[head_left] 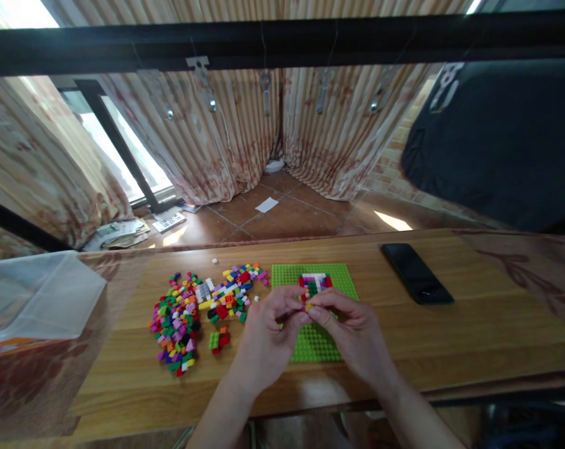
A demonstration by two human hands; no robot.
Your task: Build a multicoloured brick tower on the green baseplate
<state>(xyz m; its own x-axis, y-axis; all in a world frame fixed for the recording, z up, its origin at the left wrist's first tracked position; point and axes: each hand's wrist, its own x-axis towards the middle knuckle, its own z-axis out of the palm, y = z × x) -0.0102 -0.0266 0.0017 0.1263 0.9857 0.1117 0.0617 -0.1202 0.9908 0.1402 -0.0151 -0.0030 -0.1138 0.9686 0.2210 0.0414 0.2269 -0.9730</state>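
Observation:
My left hand [275, 324] and my right hand [350, 330] meet above a green baseplate [317, 349], thumbs and forefingers pinched close together. Between the fingertips shows a tiny yellow brick [309, 307], with a bit of purple at the left fingertips. My right fingers close on the yellow brick; the purple piece at the left ones is mostly covered. Just beyond my fingers, a block of white, red, purple and green bricks [316, 280] is built on the baseplate. Its near part is hidden by my hands.
Left of the baseplate lie a heap of loose coloured bricks [177, 321], more scattered bricks [231, 293] and a small green-red cluster [218, 340]. A black phone [416, 273] rests on the wooden table [488, 312] at right. A translucent plastic bin [43, 299] stands at the left edge.

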